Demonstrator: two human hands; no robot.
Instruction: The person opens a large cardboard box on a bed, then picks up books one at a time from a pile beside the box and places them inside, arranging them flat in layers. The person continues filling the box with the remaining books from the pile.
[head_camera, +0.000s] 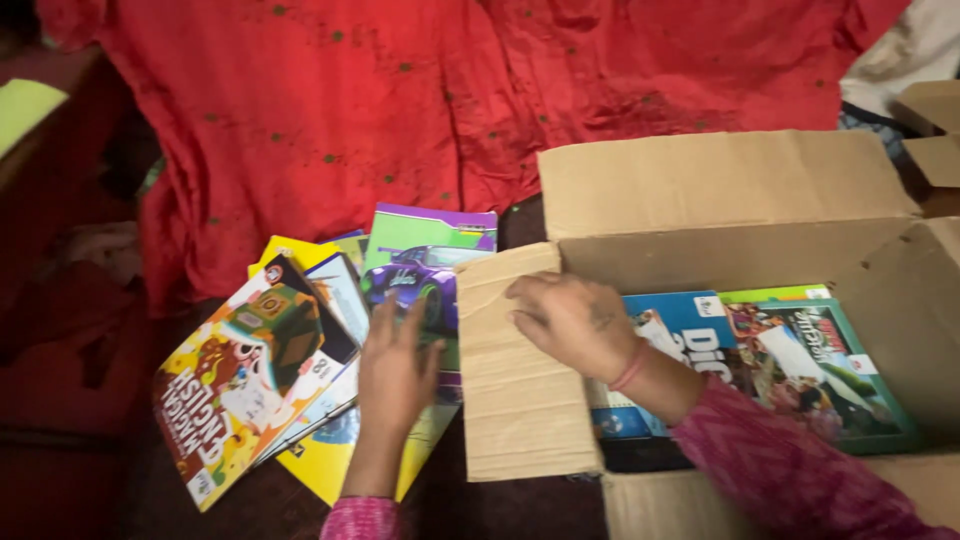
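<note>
Hands, nearest: left hand (393, 372) flat, fingers spread, on the purple car book (425, 272) atop a fanned stack of picture books (250, 385). Right hand (572, 322) gripping the cardboard box's (720, 185) left flap (510, 370). Inside, more books (800, 350). Beyond, red cloth (400, 100).

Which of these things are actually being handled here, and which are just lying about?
In hand:
left hand on the loose books
right hand on the box flap
cardboard box, with books inside

Lying about:
red cloth
second box
</note>
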